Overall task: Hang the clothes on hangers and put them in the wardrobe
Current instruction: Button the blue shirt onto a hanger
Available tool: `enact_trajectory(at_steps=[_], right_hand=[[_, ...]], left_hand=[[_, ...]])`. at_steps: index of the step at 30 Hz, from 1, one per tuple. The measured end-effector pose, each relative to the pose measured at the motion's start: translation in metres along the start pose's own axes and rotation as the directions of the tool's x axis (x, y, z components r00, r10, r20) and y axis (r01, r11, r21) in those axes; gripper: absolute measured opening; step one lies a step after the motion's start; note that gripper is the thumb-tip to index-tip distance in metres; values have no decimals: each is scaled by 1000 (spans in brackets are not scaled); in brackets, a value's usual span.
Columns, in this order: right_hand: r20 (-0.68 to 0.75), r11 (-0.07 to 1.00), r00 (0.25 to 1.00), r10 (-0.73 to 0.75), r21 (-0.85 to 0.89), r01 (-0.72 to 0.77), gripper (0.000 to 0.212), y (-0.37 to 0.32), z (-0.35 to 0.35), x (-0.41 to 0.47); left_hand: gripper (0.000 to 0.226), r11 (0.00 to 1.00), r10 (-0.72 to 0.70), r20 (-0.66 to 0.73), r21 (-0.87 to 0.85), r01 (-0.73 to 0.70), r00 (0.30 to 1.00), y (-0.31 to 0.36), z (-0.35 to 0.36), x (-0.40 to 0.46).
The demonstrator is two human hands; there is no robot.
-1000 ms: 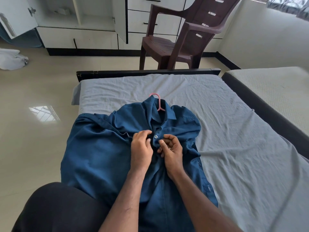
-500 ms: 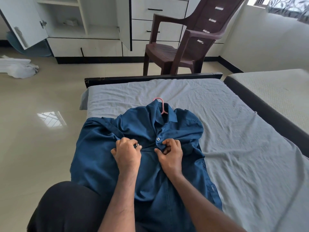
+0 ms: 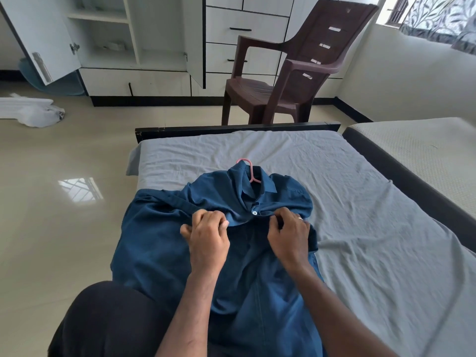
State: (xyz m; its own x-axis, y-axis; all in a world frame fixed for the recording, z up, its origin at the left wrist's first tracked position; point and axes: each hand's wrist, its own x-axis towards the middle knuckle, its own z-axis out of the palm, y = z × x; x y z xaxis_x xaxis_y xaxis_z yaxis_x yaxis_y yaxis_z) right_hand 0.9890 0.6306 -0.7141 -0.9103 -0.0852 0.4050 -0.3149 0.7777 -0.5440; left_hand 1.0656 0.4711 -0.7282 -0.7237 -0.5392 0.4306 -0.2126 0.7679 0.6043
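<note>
A dark blue shirt (image 3: 159,243) lies spread on the grey-sheeted bed (image 3: 373,228), collar pointing away from me. A pink hanger hook (image 3: 248,170) sticks out of the collar; the rest of the hanger is hidden inside the shirt. One white button below the collar is fastened. My left hand (image 3: 206,237) grips the shirt front left of the placket, fingers curled into the cloth. My right hand (image 3: 288,234) grips the cloth on the right side of the chest. The white wardrobe (image 3: 134,47) stands across the room with its doors open.
A brown plastic chair (image 3: 291,73) stands between the bed's foot and the wardrobe drawers. White cloth (image 3: 33,112) lies on the tiled floor at left. A second mattress (image 3: 425,155) runs along the right. My dark-clad knee (image 3: 108,320) is at the bottom left.
My hands have moved apart from the button at the shirt's middle, left hand going left and right hand going right, pulling the chest cloth sideways. The view has tilted up slightly.
</note>
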Motion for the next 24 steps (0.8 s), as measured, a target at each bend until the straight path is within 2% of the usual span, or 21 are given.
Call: enact_trajectory(at_steps=[2,4,6,8,10,12,13,15,16,18,20,22,24], right_hand=[[-50,990,989,-142,-2,142,19,-6,-7,-3],[-20,984,984,-180,1,180,28,-8,-11,-11],[102,997,994,-26,75,18,40,-5,-8,-22],[241,964,959,151,179,-197,48,2,-1,-32],[340,923,920,194,256,-289,37,9,2,-37],[409,937,899,155,229,-265,15,10,-2,-38],[428,962,895,124,168,-214,8,12,-6,-36],[412,999,909,53,-15,-52,7,14,-12,-34],[386,995,922,32,-96,6,9,14,-16,-33],[340,985,940,33,-168,26,26,12,-22,-34],[341,989,937,71,-143,-23,40,10,-24,-35],[369,989,920,131,13,-146,46,6,-22,-37],[405,931,898,169,232,-280,42,2,-17,-39]], left_hand=[[12,995,72,-51,-67,-76,996,11,-5,-4],[11,987,90,-50,-128,-95,995,17,-6,-11],[16,972,-10,25,-234,15,1000,20,-5,-18],[19,914,-178,125,-346,211,976,15,0,-21],[18,821,-302,209,-440,365,930,10,3,-22],[12,770,-337,289,-463,439,896,10,3,-23],[13,780,-339,319,-431,454,885,11,4,-25],[17,857,-312,322,-312,411,894,15,3,-29],[15,907,-273,284,-242,344,919,19,2,-32],[8,967,-180,225,-140,215,958,25,1,-34],[11,958,-176,253,-181,225,952,27,4,-35],[16,867,-241,316,-356,350,918,27,7,-35],[15,684,-337,335,-555,473,880,28,8,-33]])
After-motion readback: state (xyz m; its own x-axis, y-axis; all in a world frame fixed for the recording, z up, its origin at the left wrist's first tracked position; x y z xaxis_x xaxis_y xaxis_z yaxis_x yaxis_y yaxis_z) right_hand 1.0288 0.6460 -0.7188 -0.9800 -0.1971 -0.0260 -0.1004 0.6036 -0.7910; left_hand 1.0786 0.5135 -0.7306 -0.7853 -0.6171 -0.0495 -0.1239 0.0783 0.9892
